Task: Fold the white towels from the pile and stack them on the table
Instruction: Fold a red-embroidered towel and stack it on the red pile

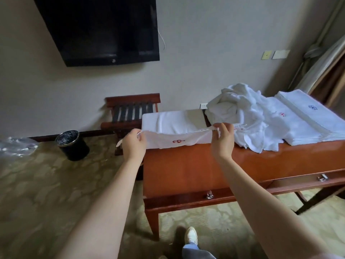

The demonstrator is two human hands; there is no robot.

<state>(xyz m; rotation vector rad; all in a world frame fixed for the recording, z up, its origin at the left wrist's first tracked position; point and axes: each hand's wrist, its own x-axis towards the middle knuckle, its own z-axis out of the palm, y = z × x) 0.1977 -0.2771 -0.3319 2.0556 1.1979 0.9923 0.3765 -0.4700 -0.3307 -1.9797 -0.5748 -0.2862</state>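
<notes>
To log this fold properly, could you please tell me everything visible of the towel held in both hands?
The towel is white, soft-looking cloth with a small red embroidered mark near its front edge. It lies spread across the left end of the wooden table, with that edge lifted and stretched taut. The left hand and right hand pinch its two near corners.

- Spread towel [168, 124]: white, with a small red embroidered mark near the front hem.
- Pile [237, 105]: white, unpatterned.
- Folded stack [308, 124]: white, ribbed border, blue monogram.
- Flat towel [276, 122] beside the stack: white, red mark.
- Worktop [196, 169]: glossy reddish-brown wood.
- Drawer handles [210, 194]: silver.
- Television [100, 28]: black.
- Wall [205, 53]: cream.
- Carpet [46, 193]: olive-beige, pale cloud-like pattern.
- Bin [74, 148]: black, silver rim.
- Luggage rack [130, 111]: dark red wood, black straps.
- Shoe [191, 235]: white.
- Trouser leg [194, 252]: blue.
- Curtain [332, 71]: brown and cream.
</notes>
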